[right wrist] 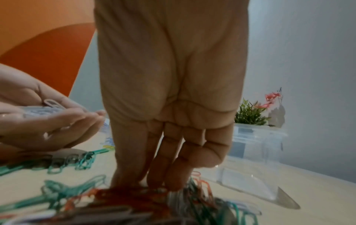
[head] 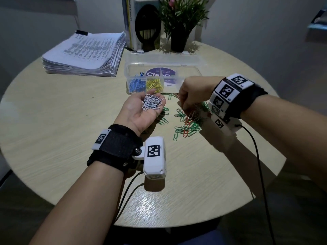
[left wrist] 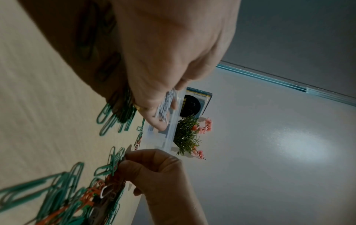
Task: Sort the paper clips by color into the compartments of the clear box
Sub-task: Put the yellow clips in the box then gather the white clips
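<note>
My left hand (head: 139,111) lies palm up above the table, and a heap of white paper clips (head: 152,102) rests in its relaxed palm; the same white clips (left wrist: 165,105) show in the left wrist view. My right hand (head: 187,112) points its fingers down into a loose pile of green and red clips (head: 187,126) and pinches a few pale clips (head: 192,116) at its fingertips (right wrist: 173,182). Behind both hands stands the clear box (head: 159,65), with blue clips (head: 136,84) in its left compartment and yellow clips (head: 154,84) in the one beside it.
The box lid (head: 164,58) lies open behind the box. A thick stack of papers (head: 85,53) sits at the back left, with books and a bookend (head: 141,23) and a potted plant (head: 180,20) at the back. Wrist cables (head: 260,165) trail off the round table's front edge.
</note>
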{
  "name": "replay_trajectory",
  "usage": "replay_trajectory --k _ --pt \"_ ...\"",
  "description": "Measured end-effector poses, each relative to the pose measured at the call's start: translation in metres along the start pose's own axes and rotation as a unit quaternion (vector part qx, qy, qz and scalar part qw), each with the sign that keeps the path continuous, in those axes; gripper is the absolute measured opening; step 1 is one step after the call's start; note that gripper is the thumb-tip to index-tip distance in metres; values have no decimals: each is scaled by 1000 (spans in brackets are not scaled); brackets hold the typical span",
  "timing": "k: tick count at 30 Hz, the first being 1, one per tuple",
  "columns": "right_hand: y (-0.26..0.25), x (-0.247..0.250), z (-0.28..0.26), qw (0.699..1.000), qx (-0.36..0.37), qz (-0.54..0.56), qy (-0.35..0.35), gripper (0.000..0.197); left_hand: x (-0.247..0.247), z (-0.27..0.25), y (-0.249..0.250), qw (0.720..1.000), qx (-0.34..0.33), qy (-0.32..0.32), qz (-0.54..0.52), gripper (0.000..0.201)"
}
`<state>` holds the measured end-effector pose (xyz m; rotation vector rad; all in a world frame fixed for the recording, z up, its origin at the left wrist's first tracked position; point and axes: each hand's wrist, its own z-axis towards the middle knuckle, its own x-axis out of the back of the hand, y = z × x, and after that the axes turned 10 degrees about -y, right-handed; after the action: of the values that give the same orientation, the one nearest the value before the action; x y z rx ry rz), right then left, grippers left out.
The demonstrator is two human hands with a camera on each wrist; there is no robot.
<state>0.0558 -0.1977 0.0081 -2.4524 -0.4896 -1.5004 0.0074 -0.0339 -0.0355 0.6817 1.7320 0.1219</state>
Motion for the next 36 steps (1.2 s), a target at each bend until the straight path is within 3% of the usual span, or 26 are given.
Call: replay_trajectory --k 9,14,17,22,31,36 --pt "-2 -5 0 1000 3 -22 -10 22 1 0 -1 1000 -1 -4 0 29" --pt "6 0 -4 997 3 68 29 15 0 -1 -2 1000 -3 -8 0 32" --pt "8 2 -14 995 21 95 5 15 0 -1 -2 1000 -1 -8 -1 32" --pt "8 -6 -24 997 32 49 -56 20 2 0 -1 1000 -4 -7 -7 33" --pt "11 -12 -20 998 27 -5 -63 17 2 -1 -1 1000 -6 -2 -2 32" --pt "12 -6 -19 998 30 24 -55 17 2 0 -1 1000 -4 -6 4 31"
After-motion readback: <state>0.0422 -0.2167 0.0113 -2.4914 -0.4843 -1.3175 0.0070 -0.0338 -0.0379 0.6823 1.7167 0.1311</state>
